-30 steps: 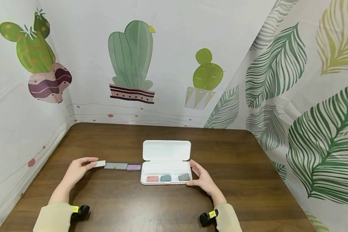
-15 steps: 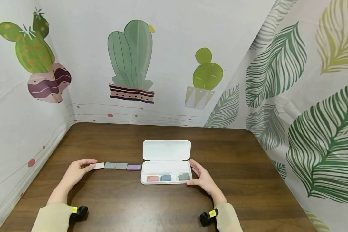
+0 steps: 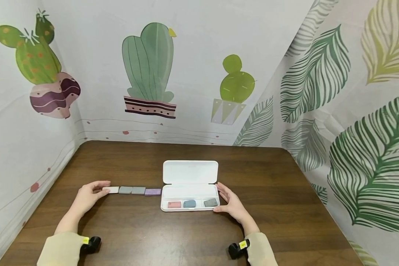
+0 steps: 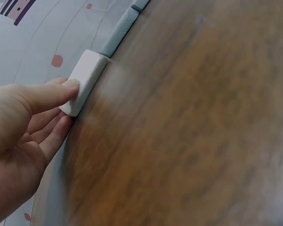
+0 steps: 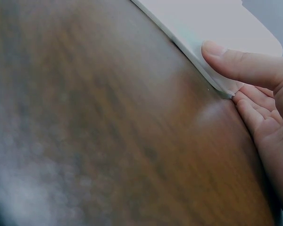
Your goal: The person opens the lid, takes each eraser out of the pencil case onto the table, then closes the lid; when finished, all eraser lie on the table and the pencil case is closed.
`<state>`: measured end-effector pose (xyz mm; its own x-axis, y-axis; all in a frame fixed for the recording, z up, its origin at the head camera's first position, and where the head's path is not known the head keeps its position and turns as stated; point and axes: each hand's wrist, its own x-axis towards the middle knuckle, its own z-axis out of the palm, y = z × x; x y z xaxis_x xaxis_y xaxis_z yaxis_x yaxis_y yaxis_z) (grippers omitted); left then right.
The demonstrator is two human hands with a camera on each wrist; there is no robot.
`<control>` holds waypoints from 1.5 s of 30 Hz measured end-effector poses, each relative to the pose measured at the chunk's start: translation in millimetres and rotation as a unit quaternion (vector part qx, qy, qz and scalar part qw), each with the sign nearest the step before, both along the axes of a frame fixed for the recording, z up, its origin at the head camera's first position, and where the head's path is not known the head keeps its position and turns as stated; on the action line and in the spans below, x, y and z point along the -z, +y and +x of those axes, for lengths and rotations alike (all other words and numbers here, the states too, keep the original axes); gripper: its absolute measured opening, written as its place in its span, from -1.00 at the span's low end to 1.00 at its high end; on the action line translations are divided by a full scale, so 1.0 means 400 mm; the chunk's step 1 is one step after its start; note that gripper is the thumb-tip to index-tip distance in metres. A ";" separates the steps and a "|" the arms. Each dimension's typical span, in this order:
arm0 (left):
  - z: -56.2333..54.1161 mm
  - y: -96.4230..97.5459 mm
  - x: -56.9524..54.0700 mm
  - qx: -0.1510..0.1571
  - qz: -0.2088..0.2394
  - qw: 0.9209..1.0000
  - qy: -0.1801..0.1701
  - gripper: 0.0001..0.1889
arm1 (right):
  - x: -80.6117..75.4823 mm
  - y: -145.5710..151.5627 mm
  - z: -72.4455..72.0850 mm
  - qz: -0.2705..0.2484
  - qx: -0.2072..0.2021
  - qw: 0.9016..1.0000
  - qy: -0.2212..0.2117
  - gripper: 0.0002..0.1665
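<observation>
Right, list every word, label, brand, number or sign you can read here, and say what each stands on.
No text is readable.
Yellow label on the left wrist camera: marks too small to read.
Second label on the right wrist camera: likewise too small.
White block, box: no lettering I can make out.

Both arms reach forward, hands well apart, palms turned inward. Left forearm [image 3: 68,221] slants in toward the middle. Left hand [image 3: 89,195] in a pinch, left thumb [image 4: 52,96] extended, left fingers [image 4: 56,139] bent opposite it. Right forearm [image 3: 250,224] leans inward too. Right hand [image 3: 232,205] in a C-shaped grip: right thumb [image 5: 245,66] nearer the body, right fingers [image 5: 254,110] on the far side.
</observation>
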<state>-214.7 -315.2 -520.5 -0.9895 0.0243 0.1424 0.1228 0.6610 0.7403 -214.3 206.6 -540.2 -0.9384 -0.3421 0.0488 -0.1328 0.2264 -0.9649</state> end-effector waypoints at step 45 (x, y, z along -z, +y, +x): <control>-0.007 0.052 -0.026 0.000 0.016 0.998 0.066 -0.67 | 0.007 0.004 -0.003 0.013 0.003 1.000 0.015 0.20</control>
